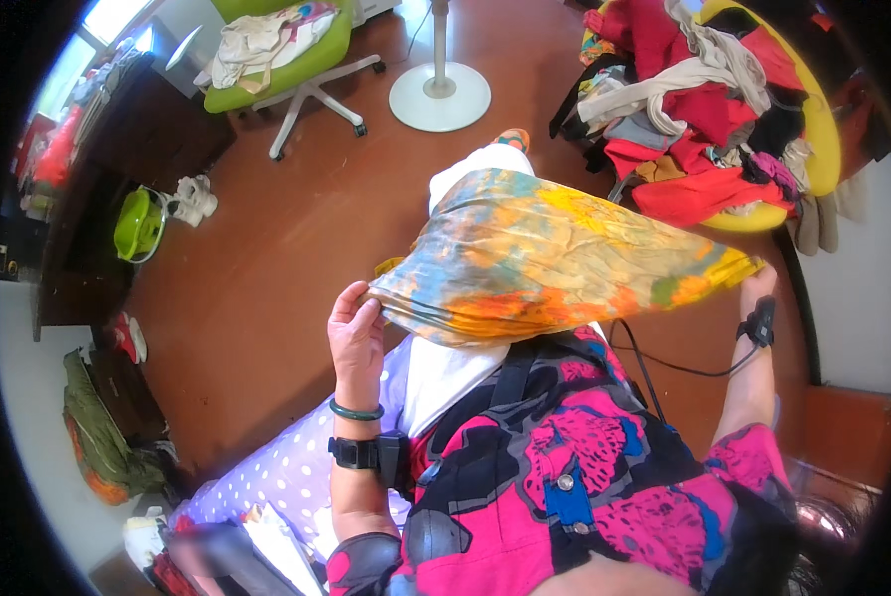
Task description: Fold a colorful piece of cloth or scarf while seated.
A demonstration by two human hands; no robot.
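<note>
A patterned cloth [542, 261] in yellow, orange and grey-blue is stretched out in the air above my lap. My left hand [359, 328] pinches its gathered left end between thumb and fingers. The cloth's yellow right corner is gripped in my right hand [760, 281], with that arm reaching far out to the side. Wrinkles run across the fabric, and folds bunch along its lower left edge. Beneath it are my white trousers [453, 380].
To the right, a yellow chair [825, 141] bears a heap of mixed clothes [684, 112]. A green swivel chair [285, 82] holds folded garments. Ahead stands a round white pole base [440, 97]. A green bucket [138, 223] is at left; a purple polka-dot cover [289, 465] lies beside me.
</note>
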